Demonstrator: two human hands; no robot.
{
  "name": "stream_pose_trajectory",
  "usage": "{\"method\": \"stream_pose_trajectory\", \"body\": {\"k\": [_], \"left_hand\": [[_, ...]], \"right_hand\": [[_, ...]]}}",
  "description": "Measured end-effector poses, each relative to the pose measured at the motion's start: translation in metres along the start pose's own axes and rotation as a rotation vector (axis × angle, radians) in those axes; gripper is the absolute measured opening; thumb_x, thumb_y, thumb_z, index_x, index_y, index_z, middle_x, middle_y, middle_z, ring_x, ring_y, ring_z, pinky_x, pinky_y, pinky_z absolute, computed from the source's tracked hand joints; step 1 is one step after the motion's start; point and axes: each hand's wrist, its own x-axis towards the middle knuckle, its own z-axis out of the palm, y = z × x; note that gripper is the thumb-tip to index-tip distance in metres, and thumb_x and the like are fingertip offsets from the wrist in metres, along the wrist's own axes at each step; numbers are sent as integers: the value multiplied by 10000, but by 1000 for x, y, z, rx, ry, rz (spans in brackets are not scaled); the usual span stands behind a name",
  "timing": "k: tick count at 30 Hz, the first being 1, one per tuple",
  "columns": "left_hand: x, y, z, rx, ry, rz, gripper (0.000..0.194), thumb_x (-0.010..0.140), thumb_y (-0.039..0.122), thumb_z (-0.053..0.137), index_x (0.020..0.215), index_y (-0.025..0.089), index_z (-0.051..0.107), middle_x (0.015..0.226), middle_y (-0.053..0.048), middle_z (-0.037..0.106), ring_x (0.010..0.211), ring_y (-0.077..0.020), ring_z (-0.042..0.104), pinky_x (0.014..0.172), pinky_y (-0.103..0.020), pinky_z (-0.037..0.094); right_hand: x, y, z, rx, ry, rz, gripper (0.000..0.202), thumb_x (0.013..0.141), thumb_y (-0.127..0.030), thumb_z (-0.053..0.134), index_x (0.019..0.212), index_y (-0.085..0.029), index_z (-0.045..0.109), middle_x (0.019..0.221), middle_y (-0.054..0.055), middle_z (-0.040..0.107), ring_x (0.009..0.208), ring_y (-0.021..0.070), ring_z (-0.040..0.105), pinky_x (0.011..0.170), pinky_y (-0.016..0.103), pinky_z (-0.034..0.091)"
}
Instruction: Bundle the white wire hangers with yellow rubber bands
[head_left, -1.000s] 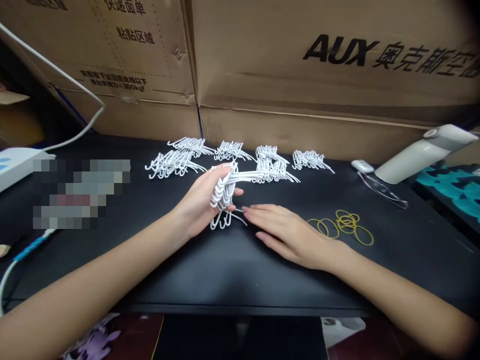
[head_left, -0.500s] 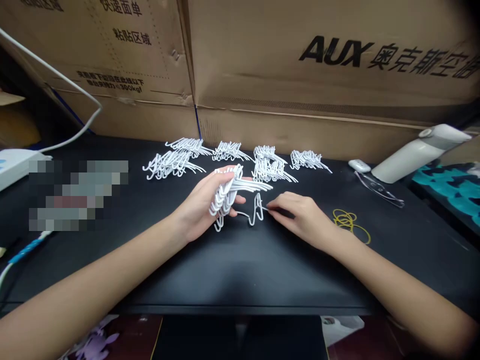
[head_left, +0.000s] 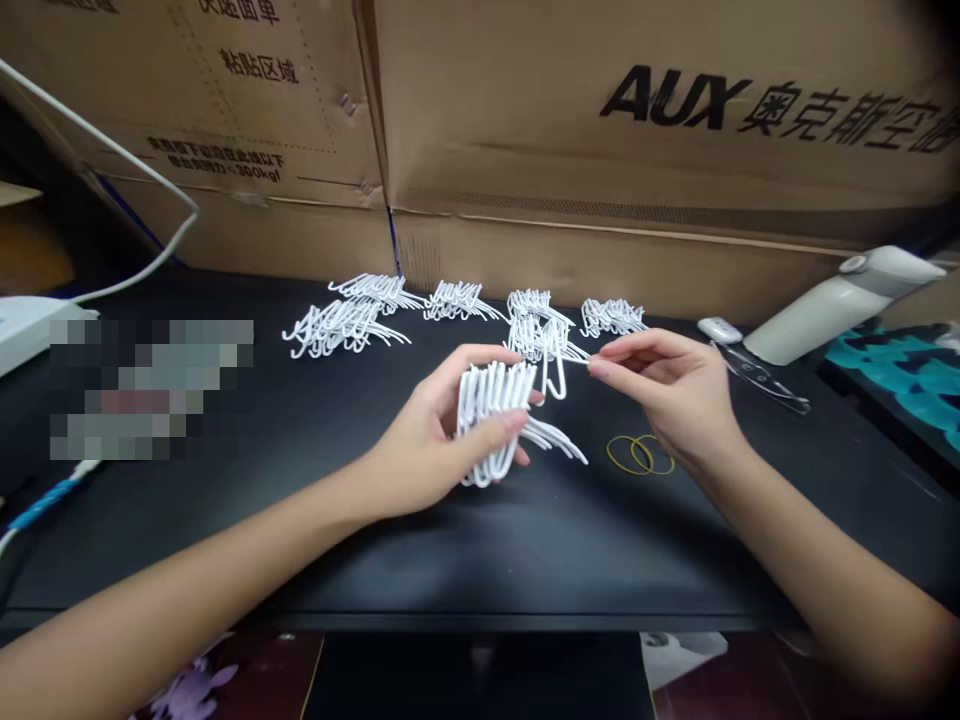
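Head view: above a black tabletop, a person's two hands are apart. The left hand is wrapped around a bundle of white hooks, thumb across the front, thin stems poking out to the right. The right hand pinches the stem end of a single white hook between thumb and fingertips, just beside the bundle. The hooks look light, stiff and smooth, so loose ones could slide or tangle; the straight stem seems the easiest place to grip. Behind lie heaps of similar hooks. Yellow elastic bands rest near the right wrist. Farther right, a pale bottle lies tilted. Brown cardboard with black lettering walls off the back.
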Motion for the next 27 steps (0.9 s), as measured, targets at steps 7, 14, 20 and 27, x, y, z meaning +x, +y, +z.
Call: {"method": "stream_pose_trajectory", "body": {"k": [7,14,20,27], "left_hand": [[-12,-3,10,48,73,118,379,780,254,668,1131,251,524,1081,-76,657,655,-167,689,599,-274,571],[-10,-1,5,-62,46,39,418,793,276,661,1171,263,481,1200,-95,613,682,-173,695,547,-255,572],[-14,-6,9,-26,124,131,418,790,261,662,1179,274,511,1181,-86,622,678,-170,693,569,-268,573],[-15,-9,10,72,176,194,433,775,255,677,1183,267,532,1077,-72,653,721,-191,690,663,-319,577]], "right_hand": [[-1,-7,-5,104,56,-76,177,615,-170,821,713,-223,683,704,-14,674,676,157,669,666,317,575],[2,-15,-8,326,98,6,155,647,-107,783,729,-214,707,697,-19,684,674,98,663,704,220,554],[0,-17,-7,353,51,46,181,607,-111,805,687,-228,692,670,-32,665,657,105,647,672,240,543],[-8,-19,0,282,-25,-55,208,609,-51,771,685,-231,699,640,-24,649,657,131,632,639,283,507]]}}
